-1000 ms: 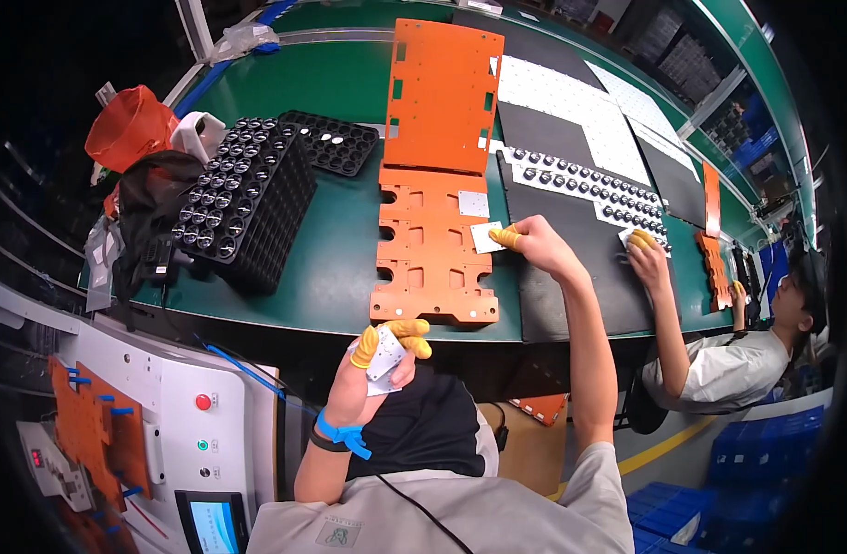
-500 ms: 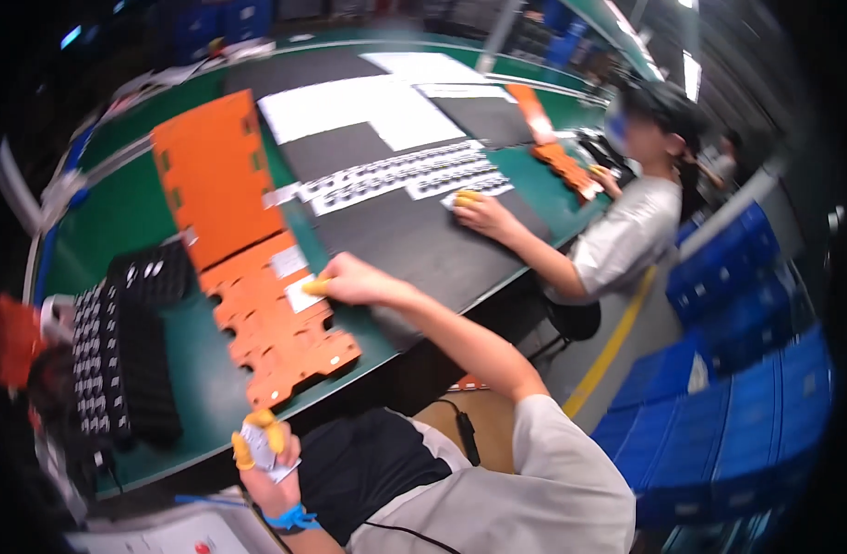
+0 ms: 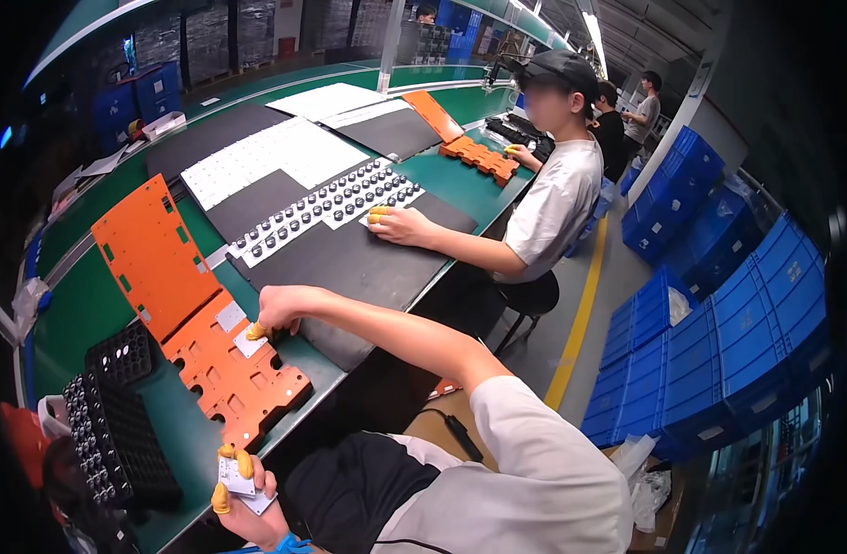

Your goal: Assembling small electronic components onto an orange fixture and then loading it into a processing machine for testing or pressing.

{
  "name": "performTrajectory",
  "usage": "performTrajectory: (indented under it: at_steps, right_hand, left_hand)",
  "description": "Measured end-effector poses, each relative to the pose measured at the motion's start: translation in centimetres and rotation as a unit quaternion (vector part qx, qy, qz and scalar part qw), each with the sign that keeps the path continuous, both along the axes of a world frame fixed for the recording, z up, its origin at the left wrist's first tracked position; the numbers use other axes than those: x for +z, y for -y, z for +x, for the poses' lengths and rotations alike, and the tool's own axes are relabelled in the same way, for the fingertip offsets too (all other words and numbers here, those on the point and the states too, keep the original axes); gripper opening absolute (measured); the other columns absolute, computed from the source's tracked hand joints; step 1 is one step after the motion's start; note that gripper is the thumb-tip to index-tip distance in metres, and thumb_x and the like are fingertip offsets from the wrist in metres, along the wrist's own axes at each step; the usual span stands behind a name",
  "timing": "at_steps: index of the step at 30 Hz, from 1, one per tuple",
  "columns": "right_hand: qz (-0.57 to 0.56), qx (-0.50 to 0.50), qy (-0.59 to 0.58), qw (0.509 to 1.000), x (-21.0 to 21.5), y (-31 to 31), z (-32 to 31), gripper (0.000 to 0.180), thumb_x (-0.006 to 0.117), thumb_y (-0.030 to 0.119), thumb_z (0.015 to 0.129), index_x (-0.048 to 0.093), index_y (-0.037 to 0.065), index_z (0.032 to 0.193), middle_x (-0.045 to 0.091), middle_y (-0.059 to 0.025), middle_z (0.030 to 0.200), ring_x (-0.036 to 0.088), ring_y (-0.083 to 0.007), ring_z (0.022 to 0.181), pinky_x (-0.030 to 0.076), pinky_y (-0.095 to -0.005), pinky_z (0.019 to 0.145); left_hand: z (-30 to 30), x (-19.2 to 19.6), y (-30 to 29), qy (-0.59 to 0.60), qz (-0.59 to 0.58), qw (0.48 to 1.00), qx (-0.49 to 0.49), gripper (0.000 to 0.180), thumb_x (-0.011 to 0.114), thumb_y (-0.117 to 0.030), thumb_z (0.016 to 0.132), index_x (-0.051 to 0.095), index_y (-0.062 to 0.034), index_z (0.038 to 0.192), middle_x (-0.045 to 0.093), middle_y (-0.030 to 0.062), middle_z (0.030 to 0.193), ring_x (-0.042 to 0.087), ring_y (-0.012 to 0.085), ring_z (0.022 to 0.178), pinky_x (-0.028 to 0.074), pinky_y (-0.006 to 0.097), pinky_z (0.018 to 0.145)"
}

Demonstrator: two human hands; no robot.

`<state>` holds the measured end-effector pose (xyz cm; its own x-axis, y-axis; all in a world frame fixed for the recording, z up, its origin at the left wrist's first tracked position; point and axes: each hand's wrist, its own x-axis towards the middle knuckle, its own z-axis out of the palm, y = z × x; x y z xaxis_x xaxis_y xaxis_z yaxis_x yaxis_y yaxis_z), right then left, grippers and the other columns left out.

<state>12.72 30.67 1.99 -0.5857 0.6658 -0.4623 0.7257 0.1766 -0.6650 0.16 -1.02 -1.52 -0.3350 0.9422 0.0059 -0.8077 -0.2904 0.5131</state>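
My left hand [image 3: 250,519], with yellow finger cots and a blue band at the wrist, is closed around several small light-grey plates [image 3: 235,478] just off the table's front edge. Stretched across the table, my right hand [image 3: 289,308] has its cot-covered fingers bent down on a pale square plate [image 3: 249,344]. That plate lies on the recessed orange panel [image 3: 229,384], beside a second pale plate [image 3: 230,317]. Behind the recessed panel is a flat orange panel [image 3: 154,260] with slots along its edges. The right fingertips are partly hidden.
Black trays [image 3: 139,443] with small round parts stand at the left. A dark mat [image 3: 377,268] bears white sheets and rows of black round pieces [image 3: 326,205]. A co-worker [image 3: 562,180] sits at the right, one hand on the mat. Blue crates [image 3: 709,369] line the aisle.
The whole view has turned, so the table sits lower and further left. My right hand stays at the pale plate on the orange panel; my left still holds its plates.
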Motion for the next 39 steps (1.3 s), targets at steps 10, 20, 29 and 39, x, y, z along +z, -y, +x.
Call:
performTrajectory:
  at_steps: [10, 20, 29, 39]
  right_hand:
    - [0.437, 0.050, 0.082, 0.894, 1.0, 4.0, -2.3, 0.024, 0.077, 0.026, 0.073, 0.073, 0.002, 0.077, 0.073, -0.0174, 0.079, 0.074, -0.0336, 0.080, 0.058, -0.0444, 0.070]
    - [0.381, 0.150, -0.214, 0.887, 6.5, 13.3, -11.2, 0.032, 0.080, 0.034, 0.082, 0.076, 0.003, 0.089, 0.069, -0.0124, 0.075, 0.070, -0.0310, 0.073, 0.054, -0.0418, 0.068]
    - [0.376, 0.120, -0.386, 0.834, 5.1, 13.6, -25.0, 0.026, 0.070, 0.007, 0.085, 0.066, 0.002, 0.110, 0.066, -0.0158, 0.104, 0.064, -0.0333, 0.100, 0.052, -0.0427, 0.088]
    - [0.420, 0.192, -0.317, 0.828, 8.0, 14.5, -24.9, 0.022, 0.075, 0.013, 0.084, 0.071, 0.004, 0.103, 0.067, -0.0143, 0.096, 0.066, -0.0267, 0.092, 0.054, -0.0381, 0.080]
  left_hand:
    - [-2.2, -3.1, 2.2, 0.028, 0.014, 0.999, 0.006, 0.051, 0.048, -0.046, 0.105, 0.053, -0.0019, 0.129, 0.053, 0.0053, 0.088, 0.042, 0.0129, 0.062, 0.033, 0.024, 0.048]
    - [-3.8, -4.8, 4.8, -0.037, -0.003, 0.996, 0.075, 0.054, 0.051, -0.034, 0.105, 0.049, 0.0044, 0.142, 0.066, 0.0073, 0.104, 0.051, 0.0073, 0.067, 0.039, 0.023, 0.055]
    - [-4.8, -3.2, 8.2, -0.056, -0.051, 0.988, 0.138, 0.059, 0.070, -0.023, 0.094, 0.047, -0.0004, 0.144, 0.063, 0.0137, 0.131, 0.049, 0.0023, 0.071, 0.041, 0.018, 0.061]
    - [-5.4, -2.8, 7.9, -0.023, -0.046, 0.987, 0.153, 0.055, 0.070, -0.021, 0.094, 0.048, -0.0012, 0.141, 0.059, 0.0195, 0.137, 0.050, 0.0026, 0.073, 0.042, 0.018, 0.061]
